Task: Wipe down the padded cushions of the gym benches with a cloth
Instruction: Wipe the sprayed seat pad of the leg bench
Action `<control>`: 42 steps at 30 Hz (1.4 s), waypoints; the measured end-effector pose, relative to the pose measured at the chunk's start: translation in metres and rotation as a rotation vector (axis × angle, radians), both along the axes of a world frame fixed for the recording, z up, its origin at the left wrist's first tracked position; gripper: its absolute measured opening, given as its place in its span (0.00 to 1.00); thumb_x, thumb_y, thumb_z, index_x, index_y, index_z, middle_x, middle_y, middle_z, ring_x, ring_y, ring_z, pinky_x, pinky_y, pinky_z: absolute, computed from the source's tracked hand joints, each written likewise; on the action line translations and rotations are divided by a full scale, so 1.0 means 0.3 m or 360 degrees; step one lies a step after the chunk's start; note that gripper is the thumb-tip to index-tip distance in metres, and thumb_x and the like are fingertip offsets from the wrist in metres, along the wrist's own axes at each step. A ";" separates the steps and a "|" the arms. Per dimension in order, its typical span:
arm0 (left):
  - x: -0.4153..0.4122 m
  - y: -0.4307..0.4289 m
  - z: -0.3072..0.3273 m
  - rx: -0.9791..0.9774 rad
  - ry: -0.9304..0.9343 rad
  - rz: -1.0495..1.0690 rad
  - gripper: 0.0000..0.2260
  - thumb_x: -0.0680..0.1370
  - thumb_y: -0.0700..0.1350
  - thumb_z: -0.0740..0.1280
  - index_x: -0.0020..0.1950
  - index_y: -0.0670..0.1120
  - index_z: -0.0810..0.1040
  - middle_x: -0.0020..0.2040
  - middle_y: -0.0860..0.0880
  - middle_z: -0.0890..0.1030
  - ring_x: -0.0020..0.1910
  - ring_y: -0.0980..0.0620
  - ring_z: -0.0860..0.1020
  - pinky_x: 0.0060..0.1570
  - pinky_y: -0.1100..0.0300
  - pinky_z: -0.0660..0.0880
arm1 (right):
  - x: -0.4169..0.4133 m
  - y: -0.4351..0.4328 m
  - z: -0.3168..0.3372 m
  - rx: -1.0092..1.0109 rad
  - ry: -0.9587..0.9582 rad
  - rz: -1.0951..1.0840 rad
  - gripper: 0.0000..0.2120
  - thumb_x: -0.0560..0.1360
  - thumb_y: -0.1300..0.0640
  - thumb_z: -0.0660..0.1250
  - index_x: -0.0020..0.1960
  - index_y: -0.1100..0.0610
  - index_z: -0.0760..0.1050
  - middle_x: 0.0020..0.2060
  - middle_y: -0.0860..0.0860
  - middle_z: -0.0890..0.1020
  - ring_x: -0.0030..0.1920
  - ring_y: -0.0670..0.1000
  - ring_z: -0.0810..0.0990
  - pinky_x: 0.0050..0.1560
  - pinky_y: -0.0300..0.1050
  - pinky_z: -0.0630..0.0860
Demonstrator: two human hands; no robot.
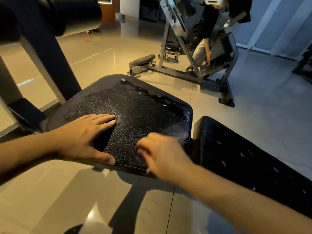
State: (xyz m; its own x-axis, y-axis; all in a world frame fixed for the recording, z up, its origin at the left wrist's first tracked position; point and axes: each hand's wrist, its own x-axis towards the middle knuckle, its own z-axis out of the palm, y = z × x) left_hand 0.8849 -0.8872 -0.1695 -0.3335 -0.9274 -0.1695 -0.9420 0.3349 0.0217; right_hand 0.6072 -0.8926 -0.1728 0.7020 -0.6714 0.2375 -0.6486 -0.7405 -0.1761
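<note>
Left hand (84,137): flat on the seat cushion (143,112), fingers straight and together, pointing toward the far side; thumb splayed along the near edge. It holds nothing.

Right hand (162,157): motion-blurred, over the cushion's near right corner, fingers curled under. Whether it pinches anything cannot be told. No cloth can be made out in either hand; a dark patch between the left thumb and fingers may be shadow.

Hands apart, with bare black vinyl between them.

Seat cushion lies directly ahead of both hands. A wet streak (152,94) runs along its far edge, beyond both sets of fingertips.

Bench long axis: from the seat cushion down and right into the back pad (244,157), with a narrow gap between the two pads. The right hand is the nearer to that gap and to the back pad.

Judgement: the far edge is unwiped, so the next stroke goes away from the body.

Beyond: tiled floor (253,107), and a second person (207,31) bending at another machine (177,22).
</note>
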 end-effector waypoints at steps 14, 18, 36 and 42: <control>-0.074 0.026 0.044 0.0081 -0.0205 0.0186 0.61 0.59 0.87 0.47 0.83 0.55 0.39 0.79 0.59 0.35 0.76 0.63 0.36 0.75 0.58 0.33 | -0.116 -0.185 0.012 -0.0102 0.0130 -0.0154 0.12 0.83 0.50 0.60 0.61 0.52 0.79 0.51 0.51 0.80 0.52 0.57 0.80 0.51 0.55 0.78; -0.069 0.051 0.018 0.0047 -0.0055 0.0198 0.60 0.60 0.87 0.50 0.83 0.56 0.41 0.81 0.58 0.38 0.78 0.63 0.38 0.74 0.61 0.33 | -0.088 -0.025 0.007 -0.0006 0.0077 0.0476 0.11 0.83 0.50 0.62 0.61 0.52 0.79 0.49 0.51 0.80 0.48 0.55 0.80 0.46 0.53 0.79; -0.090 -0.029 -0.079 -0.0408 0.0279 0.0105 0.44 0.74 0.79 0.41 0.81 0.53 0.62 0.82 0.51 0.60 0.81 0.53 0.57 0.80 0.51 0.46 | -0.096 -0.168 0.010 0.0052 0.0013 0.0295 0.11 0.82 0.48 0.61 0.61 0.47 0.79 0.51 0.47 0.80 0.50 0.51 0.80 0.49 0.50 0.79; -0.095 -0.050 -0.097 -0.0452 0.0245 0.0125 0.41 0.77 0.76 0.42 0.81 0.53 0.63 0.80 0.50 0.63 0.80 0.52 0.59 0.81 0.49 0.49 | -0.207 -0.410 0.018 -0.0154 0.0175 -0.0535 0.11 0.83 0.50 0.62 0.62 0.46 0.78 0.55 0.48 0.81 0.56 0.54 0.79 0.55 0.52 0.78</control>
